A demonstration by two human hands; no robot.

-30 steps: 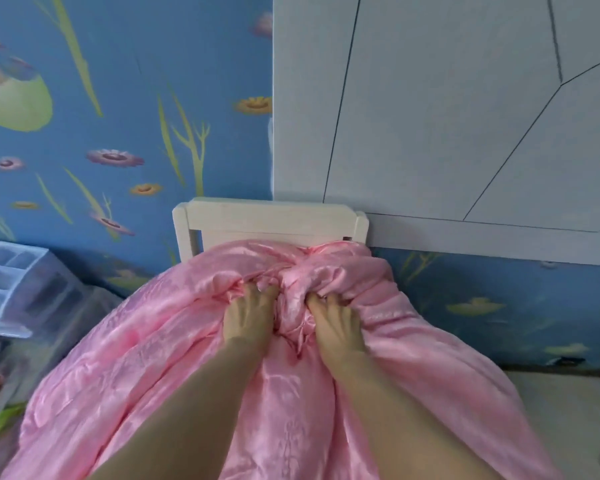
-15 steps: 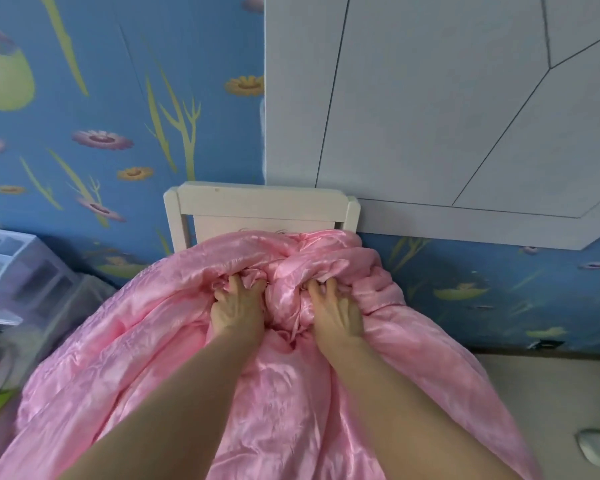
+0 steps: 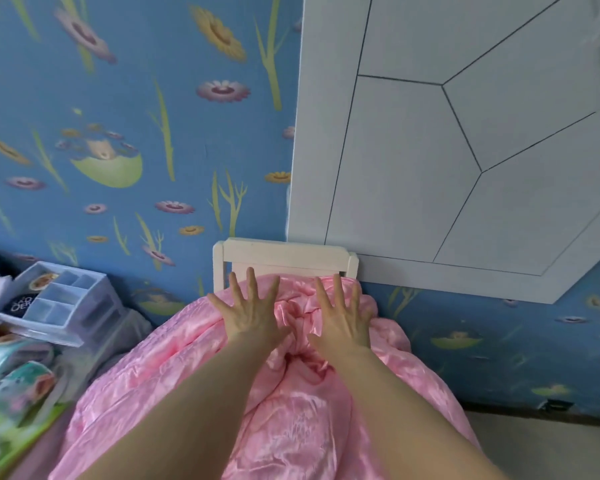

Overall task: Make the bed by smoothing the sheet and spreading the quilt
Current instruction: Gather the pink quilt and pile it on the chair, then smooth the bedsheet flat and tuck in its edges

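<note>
Head view: glossy pink satin quilt (image 3: 291, 427) lies bunched in a long ridge running away from the person to the white wooden headboard (image 3: 284, 252), right under both palms. Left hand (image 3: 253, 311) and right hand (image 3: 343, 318) are level and side by side, fingers splayed wide and straight, gripping nothing; pressing or hovering, can't tell. Spreading looks set to go outward, either side. Translucent plastic drawer organiser (image 3: 63, 299) sits off left against blue flowered wallpaper (image 3: 118, 98).
</note>
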